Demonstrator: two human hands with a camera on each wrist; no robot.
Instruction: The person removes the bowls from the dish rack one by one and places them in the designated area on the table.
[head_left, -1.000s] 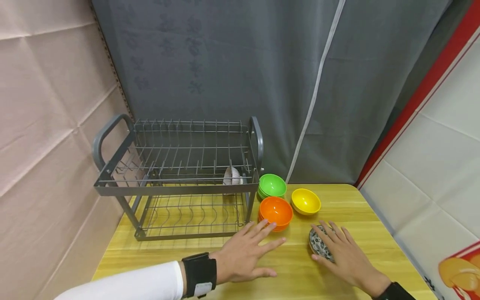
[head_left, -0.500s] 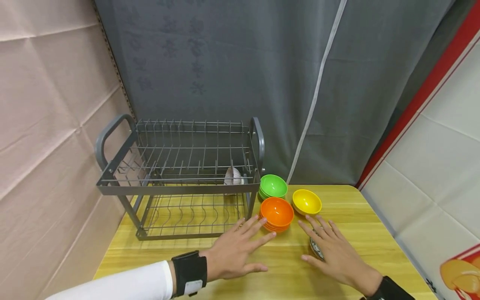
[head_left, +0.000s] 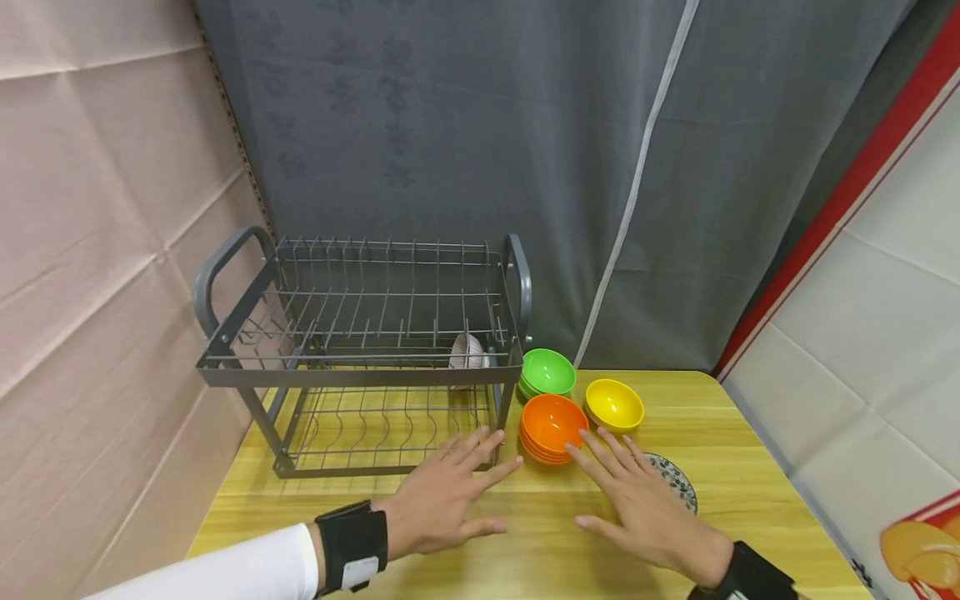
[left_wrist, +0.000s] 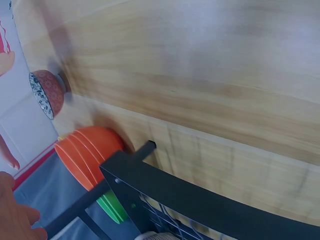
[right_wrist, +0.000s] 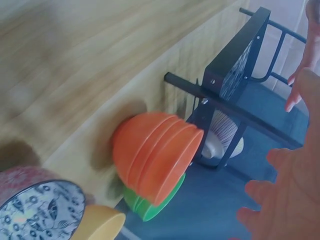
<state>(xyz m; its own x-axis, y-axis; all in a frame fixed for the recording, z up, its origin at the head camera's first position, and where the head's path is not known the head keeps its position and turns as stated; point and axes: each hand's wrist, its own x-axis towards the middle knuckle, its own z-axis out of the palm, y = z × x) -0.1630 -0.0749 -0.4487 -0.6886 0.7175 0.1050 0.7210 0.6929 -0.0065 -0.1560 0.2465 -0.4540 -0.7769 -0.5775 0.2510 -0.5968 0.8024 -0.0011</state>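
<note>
Both hands hover flat over the wooden table (head_left: 570, 567) with fingers spread and hold nothing. My left hand (head_left: 465, 487) is just in front of the grey dish rack's (head_left: 360, 375) right front corner. My right hand (head_left: 615, 492) points its fingertips at the stack of orange bowls (head_left: 552, 423), almost touching it. A patterned dish (head_left: 678, 482) lies uncovered just right of that hand. In the right wrist view the orange bowls (right_wrist: 155, 155) are close, with the patterned dish (right_wrist: 35, 205) beside them. The left wrist view shows the orange bowls (left_wrist: 90, 155) and the rack frame (left_wrist: 175, 195).
Green bowls (head_left: 547, 372) and a yellow bowl (head_left: 615, 404) stand behind the orange stack. A white ribbed bowl (head_left: 467, 352) sits in the rack's upper tier at its right end. A grey curtain (head_left: 525, 167) hangs behind; walls close in left and right.
Both hands have slid left along the table. The right hand has come off the patterned dish, which now shows to its right.
</note>
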